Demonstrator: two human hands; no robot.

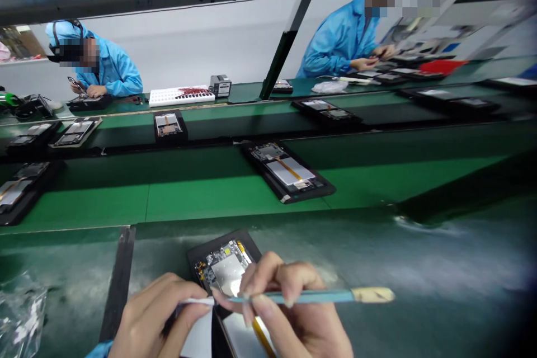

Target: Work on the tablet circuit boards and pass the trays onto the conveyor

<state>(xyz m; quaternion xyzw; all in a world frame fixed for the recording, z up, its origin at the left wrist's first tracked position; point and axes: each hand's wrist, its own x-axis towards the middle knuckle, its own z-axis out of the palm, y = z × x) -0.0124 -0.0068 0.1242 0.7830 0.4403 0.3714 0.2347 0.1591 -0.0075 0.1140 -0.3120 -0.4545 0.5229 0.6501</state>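
The head view looks forward and down, close above left hand (153, 313) and right hand (308, 316), facing a white wall (188, 45).

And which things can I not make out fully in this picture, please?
All in the head view:
Near device: partly hidden by the right fingers, cut off by the bottom edge.
Pale sheet: partly covered by the left fingers, cut off by the bottom edge.
Clear plastic bag: contents blurred, cut off by the left edge.

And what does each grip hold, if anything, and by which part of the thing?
The right grip holds a light-blue stick, well away from its cream end; the left grip pinches a white sheet by its upper edge.
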